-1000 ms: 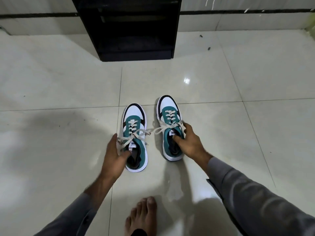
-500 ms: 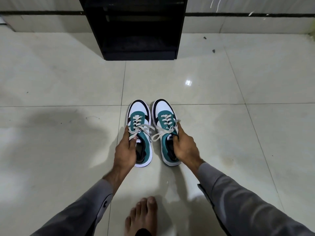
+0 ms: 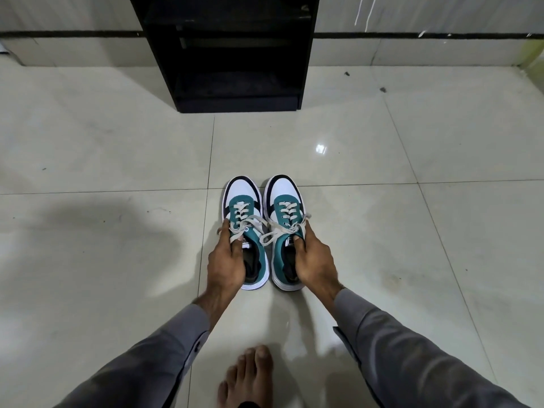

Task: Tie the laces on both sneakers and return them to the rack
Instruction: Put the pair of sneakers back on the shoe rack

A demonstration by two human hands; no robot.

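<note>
Two white, teal and black sneakers sit side by side with toes pointing away from me, each with its grey-white laces in a bow. My left hand point(image 3: 226, 260) grips the left sneaker point(image 3: 245, 201) at its collar, thumb inside the opening. My right hand point(image 3: 313, 260) holds the right sneaker point(image 3: 284, 198) the same way, fingers tucked inside. The black rack point(image 3: 235, 54) stands straight ahead against the wall, its lower shelf dark and bare. Whether the soles touch the floor I cannot tell.
Glossy pale floor tiles point(image 3: 382, 201) spread all around, with a bright reflection to the right. My bare foot point(image 3: 245, 378) rests on the floor near the bottom edge. Grey sleeves cover both forearms. A tiled wall with a dark stripe runs behind the rack.
Both hands have brought the sneakers together, from a hand's width apart to side by side, and moved them forward toward the rack. The rack looms larger in view.
</note>
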